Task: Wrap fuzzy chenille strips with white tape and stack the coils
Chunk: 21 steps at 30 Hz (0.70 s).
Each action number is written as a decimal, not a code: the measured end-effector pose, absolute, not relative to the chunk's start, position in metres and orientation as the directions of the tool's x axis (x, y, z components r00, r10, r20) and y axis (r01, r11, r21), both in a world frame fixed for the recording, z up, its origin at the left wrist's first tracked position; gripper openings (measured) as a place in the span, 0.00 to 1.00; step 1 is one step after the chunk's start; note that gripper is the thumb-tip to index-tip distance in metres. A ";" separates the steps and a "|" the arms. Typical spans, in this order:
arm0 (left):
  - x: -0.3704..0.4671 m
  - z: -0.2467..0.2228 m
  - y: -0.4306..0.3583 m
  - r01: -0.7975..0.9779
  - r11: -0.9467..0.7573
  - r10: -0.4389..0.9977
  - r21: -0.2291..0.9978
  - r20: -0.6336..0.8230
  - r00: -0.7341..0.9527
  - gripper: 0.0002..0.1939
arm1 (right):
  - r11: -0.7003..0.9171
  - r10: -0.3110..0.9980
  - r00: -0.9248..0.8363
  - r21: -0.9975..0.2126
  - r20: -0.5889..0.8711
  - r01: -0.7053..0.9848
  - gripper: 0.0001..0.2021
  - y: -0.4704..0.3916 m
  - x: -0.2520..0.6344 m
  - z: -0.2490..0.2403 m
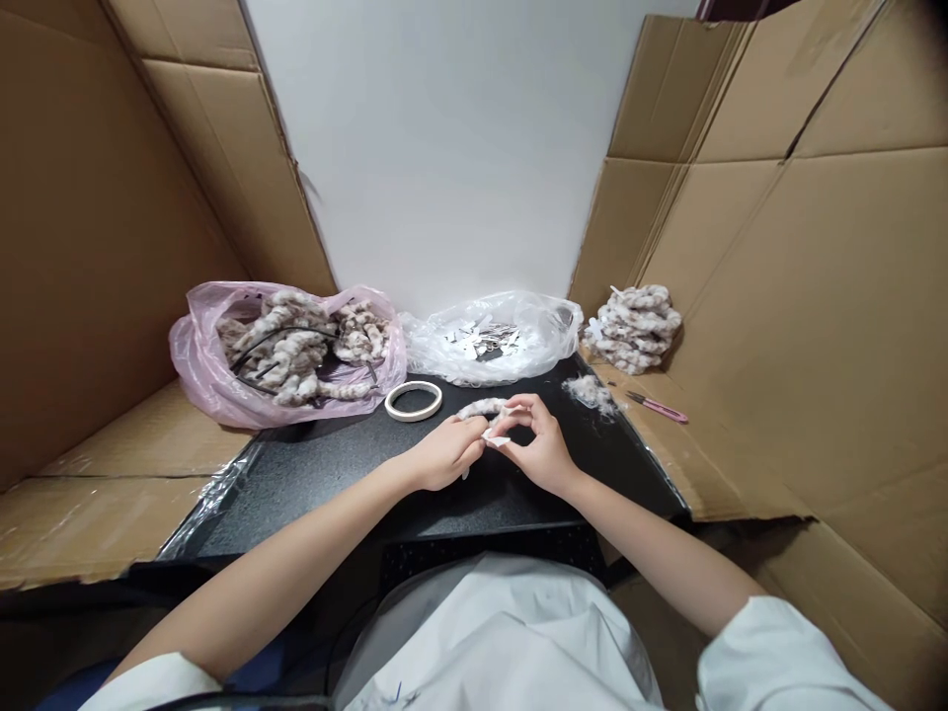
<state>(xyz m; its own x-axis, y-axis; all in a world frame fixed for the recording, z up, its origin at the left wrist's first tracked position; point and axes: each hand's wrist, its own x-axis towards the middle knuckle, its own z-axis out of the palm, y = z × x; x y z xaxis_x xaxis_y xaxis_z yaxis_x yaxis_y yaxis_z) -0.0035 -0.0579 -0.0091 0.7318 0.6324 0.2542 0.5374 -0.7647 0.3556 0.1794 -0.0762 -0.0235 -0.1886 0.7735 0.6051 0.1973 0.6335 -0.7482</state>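
My left hand (448, 454) is closed around a fluffy white-and-brown furry band (481, 407), which curves up beyond the fingers above the black table (326, 489). On the other side, my right hand (546, 449) pinches a small white strip (498, 440) against the band, thumb and forefinger bent round it. Whether the strip is tape or a paper tag I cannot tell. A roll of masking tape (413, 389) lies flat just beyond my left hand. Past my right hand sits a tuft of loose fluff (591, 393).
A pink plastic bag (198, 341) holds furry bands and black cords at the back left. Behind the tape, a clear plastic bag (552, 331) contains small metal-and-white pieces. Stacked furry rings (635, 331) and pink thread snips (659, 406) lie right. Cardboard walls (829, 296) flank the table.
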 end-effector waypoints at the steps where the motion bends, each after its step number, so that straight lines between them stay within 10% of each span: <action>1: -0.002 -0.009 -0.058 0.553 -0.751 0.650 0.361 0.254 0.716 0.11 | 0.634 0.773 -0.182 -0.746 0.607 0.206 0.19 -0.076 0.179 -0.025; 13: -0.001 -0.011 -0.058 0.298 -0.458 0.734 0.837 0.166 0.659 0.14 | 0.758 0.630 -0.262 -0.505 0.731 0.413 0.14 -0.074 0.185 -0.028; 21: -0.004 -0.008 -0.058 0.292 -0.481 0.727 0.826 0.190 0.660 0.12 | 0.732 0.668 -0.355 -0.488 0.654 0.477 0.13 -0.068 0.194 -0.024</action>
<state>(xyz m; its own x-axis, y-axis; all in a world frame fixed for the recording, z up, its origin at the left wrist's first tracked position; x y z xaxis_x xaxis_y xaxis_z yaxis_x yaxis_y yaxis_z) -0.0037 -0.0583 -0.0080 0.6597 0.7271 0.1901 0.2924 -0.4813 0.8264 0.1938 -0.0678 -0.0239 -0.3554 0.6676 0.6542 0.4766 0.7315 -0.4876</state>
